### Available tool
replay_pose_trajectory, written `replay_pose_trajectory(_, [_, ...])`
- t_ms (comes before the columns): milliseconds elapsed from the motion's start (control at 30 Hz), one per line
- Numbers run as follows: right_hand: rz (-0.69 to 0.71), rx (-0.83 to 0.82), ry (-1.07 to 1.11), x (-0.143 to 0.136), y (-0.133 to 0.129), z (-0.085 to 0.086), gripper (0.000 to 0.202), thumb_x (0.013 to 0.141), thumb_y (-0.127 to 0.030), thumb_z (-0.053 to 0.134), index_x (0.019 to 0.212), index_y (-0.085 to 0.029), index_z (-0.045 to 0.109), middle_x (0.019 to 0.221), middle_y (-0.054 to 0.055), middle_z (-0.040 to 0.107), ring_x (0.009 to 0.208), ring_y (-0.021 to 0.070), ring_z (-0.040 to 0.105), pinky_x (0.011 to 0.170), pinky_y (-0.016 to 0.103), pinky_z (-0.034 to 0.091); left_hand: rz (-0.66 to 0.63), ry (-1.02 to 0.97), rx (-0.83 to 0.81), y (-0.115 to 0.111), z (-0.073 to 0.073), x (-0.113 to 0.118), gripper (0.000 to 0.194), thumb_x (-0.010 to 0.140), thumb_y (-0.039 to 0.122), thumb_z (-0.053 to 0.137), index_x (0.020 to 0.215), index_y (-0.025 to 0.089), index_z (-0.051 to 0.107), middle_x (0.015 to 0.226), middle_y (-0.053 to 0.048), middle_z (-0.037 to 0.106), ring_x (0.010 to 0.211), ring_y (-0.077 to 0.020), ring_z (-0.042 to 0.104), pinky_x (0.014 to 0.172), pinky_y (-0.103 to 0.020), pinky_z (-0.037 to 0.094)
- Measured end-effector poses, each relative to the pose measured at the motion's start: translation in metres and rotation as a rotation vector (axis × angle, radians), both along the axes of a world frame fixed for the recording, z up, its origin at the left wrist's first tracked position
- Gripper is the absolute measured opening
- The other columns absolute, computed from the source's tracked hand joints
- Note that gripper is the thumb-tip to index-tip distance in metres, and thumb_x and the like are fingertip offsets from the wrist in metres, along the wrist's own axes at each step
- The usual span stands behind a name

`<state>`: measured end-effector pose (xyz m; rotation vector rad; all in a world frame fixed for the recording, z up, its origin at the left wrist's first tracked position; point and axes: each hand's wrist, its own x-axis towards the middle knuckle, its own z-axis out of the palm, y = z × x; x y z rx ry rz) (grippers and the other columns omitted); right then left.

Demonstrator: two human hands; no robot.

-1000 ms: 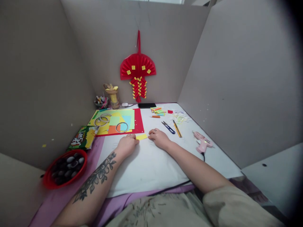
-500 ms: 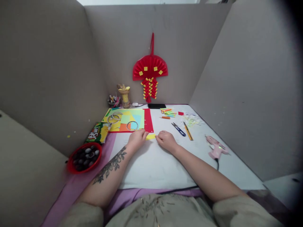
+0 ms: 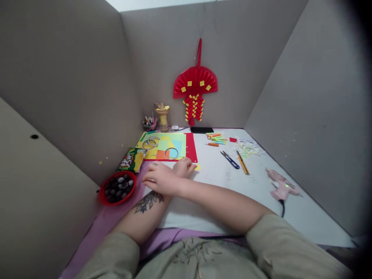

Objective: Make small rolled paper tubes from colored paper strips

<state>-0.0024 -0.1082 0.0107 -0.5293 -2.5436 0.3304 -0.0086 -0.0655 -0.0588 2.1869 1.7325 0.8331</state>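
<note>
Near the middle of the white table, my left hand (image 3: pixel 185 167) is closed on a small yellow paper piece (image 3: pixel 198 167), whose end shows past the fingertips. My right arm crosses over my left forearm. Over the tattooed forearm, close to the red bowl (image 3: pixel 133 192) of dark round fruit (image 3: pixel 112 192), my right hand (image 3: pixel 159 178) has its fingers apart and nothing visible in them. Coloured paper sheets (image 3: pixel 177 141) with silver rings (image 3: pixel 171 154) on top lie just beyond my hands.
Blue snips (image 3: pixel 231 161), a yellow cutter (image 3: pixel 243 162) and a pink glue gun (image 3: pixel 281 185) lie to the right. Paper rolls (image 3: pixel 215 137) and scraps are behind them. A green snack bag (image 3: pixel 132 159) is at left. A red fan decoration (image 3: pixel 195 83) hangs on the back wall.
My right hand has let go of the yellow paper and moved left across my left forearm, its fingers now apart. My left hand still holds the paper. The view has shifted slightly left.
</note>
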Motion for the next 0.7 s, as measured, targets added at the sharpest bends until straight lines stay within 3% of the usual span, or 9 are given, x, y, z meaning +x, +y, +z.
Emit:
replay_pose_trajectory(100, [-0.032,-0.014,-0.093,-0.044,-0.002,0.015,0.021,0.081,-0.025,0.051,0.09,-0.023,0.07,0.094,0.007,0.058,0.09,0.0216,0.051,0.077,0.033,0.043,-0.116,-0.035,0.014,0.003,0.001,-0.003,0.03,0.086,0.037,0.047,0.067,0.019,0.061,0.073,-0.004,0.06,0.073,-0.0162,0.053,0.067,-0.028,0.039])
replay_pose_trajectory(200, [-0.063,-0.081,-0.245,-0.066,0.0,0.025,0.024,0.072,-0.026,0.056,0.092,-0.022,0.07,0.101,0.011,0.058,0.093,0.0254,0.053,0.072,0.033,0.046,-0.161,-0.085,0.039,0.008,0.001,-0.005,0.028,0.086,0.035,0.047,0.071,0.018,0.062,0.075,-0.005,0.06,0.071,-0.0154,0.052,0.067,-0.028,0.038])
replay_pose_trajectory(400, [-0.06,-0.163,-0.459,-0.086,0.005,0.038,0.03,0.069,-0.034,0.058,0.088,-0.013,0.069,0.1,0.016,0.065,0.097,0.0283,0.058,0.073,0.034,0.05,-0.192,-0.118,0.035,0.011,-0.002,-0.004,0.022,0.086,0.032,0.05,0.075,0.017,0.063,0.078,-0.006,0.061,0.072,-0.0152,0.051,0.067,-0.027,0.037])
replay_pose_trajectory(700, [-0.117,-0.172,-0.551,-0.11,0.001,0.031,0.042,0.062,-0.034,0.066,0.097,-0.011,0.068,0.104,0.017,0.066,0.099,0.0301,0.06,0.075,0.038,0.054,-0.197,-0.096,0.01,0.01,0.001,-0.003,0.023,0.086,0.032,0.049,0.075,0.018,0.063,0.08,-0.007,0.062,0.076,-0.0169,0.053,0.069,-0.029,0.038])
